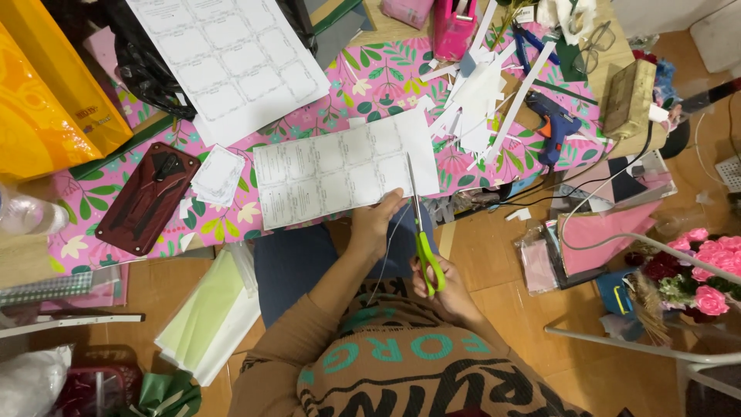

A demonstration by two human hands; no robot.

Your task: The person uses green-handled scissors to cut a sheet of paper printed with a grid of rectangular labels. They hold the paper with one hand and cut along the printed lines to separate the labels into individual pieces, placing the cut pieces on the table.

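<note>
At frame centre, the left hand (376, 224) pinches the lower edge of the printed sheet (343, 166). The right hand (441, 287), fingers closed through green-handled scissors (421, 232), has blades cutting into the sheet's right part.

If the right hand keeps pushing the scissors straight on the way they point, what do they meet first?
The right hand aims the green-handled scissors up the printed sheet, held by the left hand. Past its top edge, probably the pile of white paper strips.

brown top (401, 371) w/ teal lettering, long sleeves (285, 347)
</note>
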